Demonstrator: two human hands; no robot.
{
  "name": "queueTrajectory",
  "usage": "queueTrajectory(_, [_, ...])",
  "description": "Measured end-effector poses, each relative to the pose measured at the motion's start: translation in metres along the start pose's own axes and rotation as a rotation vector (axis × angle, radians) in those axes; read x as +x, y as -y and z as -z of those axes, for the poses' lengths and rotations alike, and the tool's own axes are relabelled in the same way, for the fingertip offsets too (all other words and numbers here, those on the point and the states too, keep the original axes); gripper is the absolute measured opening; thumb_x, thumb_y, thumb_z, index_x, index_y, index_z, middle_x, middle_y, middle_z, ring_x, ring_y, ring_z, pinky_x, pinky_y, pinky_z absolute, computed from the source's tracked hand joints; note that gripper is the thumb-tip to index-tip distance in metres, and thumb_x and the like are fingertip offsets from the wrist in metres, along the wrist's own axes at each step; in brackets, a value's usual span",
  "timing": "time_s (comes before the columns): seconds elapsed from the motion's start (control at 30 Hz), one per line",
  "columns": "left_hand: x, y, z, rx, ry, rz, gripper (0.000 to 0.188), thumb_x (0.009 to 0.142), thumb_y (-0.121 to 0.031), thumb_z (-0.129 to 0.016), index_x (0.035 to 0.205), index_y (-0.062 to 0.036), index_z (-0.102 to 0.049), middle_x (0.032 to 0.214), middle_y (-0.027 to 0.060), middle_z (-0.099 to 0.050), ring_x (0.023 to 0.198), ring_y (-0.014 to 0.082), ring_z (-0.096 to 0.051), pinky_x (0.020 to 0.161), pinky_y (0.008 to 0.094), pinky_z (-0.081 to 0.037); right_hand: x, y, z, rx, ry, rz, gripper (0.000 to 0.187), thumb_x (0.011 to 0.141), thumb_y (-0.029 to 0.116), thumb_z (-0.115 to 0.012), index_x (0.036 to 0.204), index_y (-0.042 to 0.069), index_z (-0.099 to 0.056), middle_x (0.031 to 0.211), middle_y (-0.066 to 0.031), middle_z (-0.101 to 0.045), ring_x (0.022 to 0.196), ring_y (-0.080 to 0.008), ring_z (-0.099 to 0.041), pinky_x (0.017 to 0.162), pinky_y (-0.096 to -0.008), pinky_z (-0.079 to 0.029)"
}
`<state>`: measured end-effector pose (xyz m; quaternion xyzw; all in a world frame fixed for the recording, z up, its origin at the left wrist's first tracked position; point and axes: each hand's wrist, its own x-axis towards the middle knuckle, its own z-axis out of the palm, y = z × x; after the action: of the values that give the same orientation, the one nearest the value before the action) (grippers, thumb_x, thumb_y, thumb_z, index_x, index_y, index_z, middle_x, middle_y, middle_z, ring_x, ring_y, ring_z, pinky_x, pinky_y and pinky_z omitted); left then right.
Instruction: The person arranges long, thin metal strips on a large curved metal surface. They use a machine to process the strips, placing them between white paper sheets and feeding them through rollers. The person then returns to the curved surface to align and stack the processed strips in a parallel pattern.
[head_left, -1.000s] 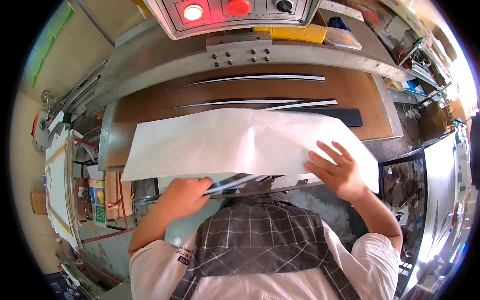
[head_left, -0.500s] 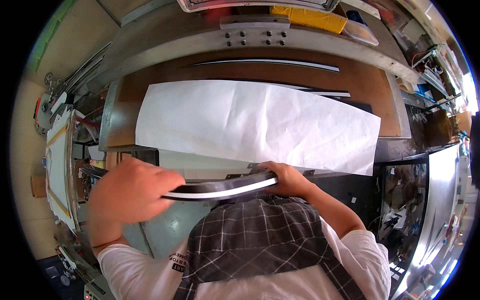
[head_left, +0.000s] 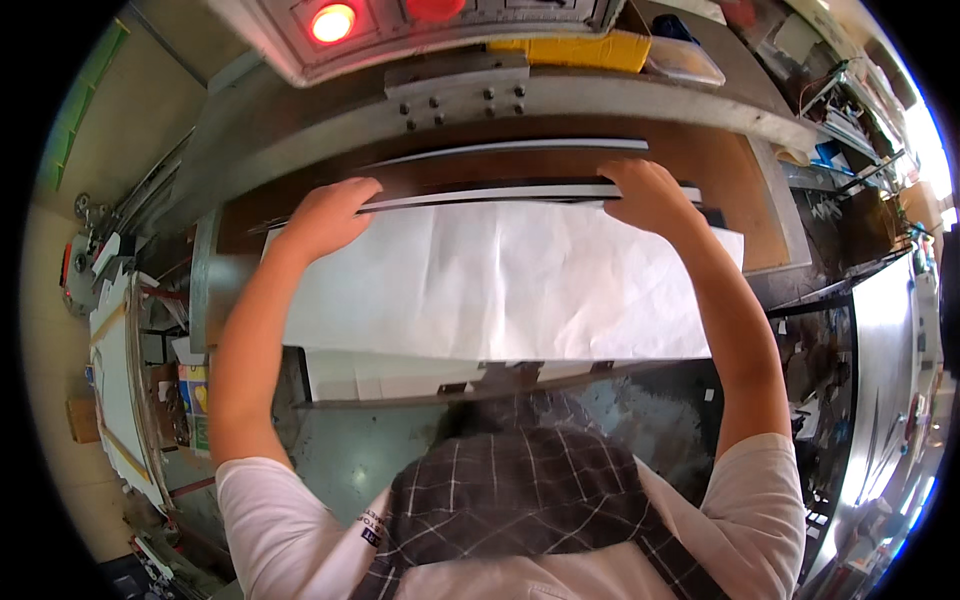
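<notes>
A long black strip with a white stripe (head_left: 480, 195) lies stretched between my two hands along the far edge of a big white paper sheet (head_left: 490, 280). My left hand (head_left: 335, 215) is closed on it toward its left part, with the fingertips curled over it. Toward the other end, my right hand (head_left: 648, 195) grips it with thumb and fingers. Whether other strips lie directly beneath it I cannot tell. Farther back on the brown work surface (head_left: 450, 172) rests another pale strip with a dark edge (head_left: 520, 148).
A metal beam with bolts (head_left: 590, 95) crosses behind the work surface. Above it hangs a control box (head_left: 270, 40) with a lit red lamp, beside a yellow package (head_left: 590, 52). A rack with white boards (head_left: 115, 350) stands left, a shiny table (head_left: 885, 340) right.
Both hands have moved away from my body to the paper's far edge, carrying the strip, which was bent and now lies nearly straight. The paper now appears lower and straighter in view.
</notes>
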<state>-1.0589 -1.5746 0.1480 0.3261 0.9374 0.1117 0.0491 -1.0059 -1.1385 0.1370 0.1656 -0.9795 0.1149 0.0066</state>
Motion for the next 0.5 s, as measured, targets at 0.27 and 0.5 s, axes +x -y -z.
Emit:
queueTrajectory(0.27, [0.129,0.085,-0.097,-0.011,0.078,0.238,0.052,0.085,-0.01,-0.055,0.137,-0.0098,-0.053,0.136,0.0188,-0.058,0.125,0.0359,-0.055,0.105,0.0422,-0.044,0.125,-0.097,-0.096,-0.064,0.06,-0.072,0.031,0.077,0.013,-0.067,0.107,0.005,-0.07,0.114,-0.0201,-0.067,0.11,-0.0382,-0.063,0.093,-0.0464,-0.052])
queueTrajectory(0.5, [0.119,0.069,-0.086,-0.032,0.211,0.22,0.04,0.082,-0.009,-0.055,0.121,-0.0035,-0.06,0.125,0.0185,-0.061,0.116,0.0379,-0.057,0.097,0.0455,-0.046,0.1,-0.083,-0.085,0.027,0.196,-0.016,0.035,0.076,0.025,-0.071,0.105,0.006,-0.071,0.104,-0.0187,-0.07,0.104,-0.0376,-0.065,0.089,-0.0473,-0.053])
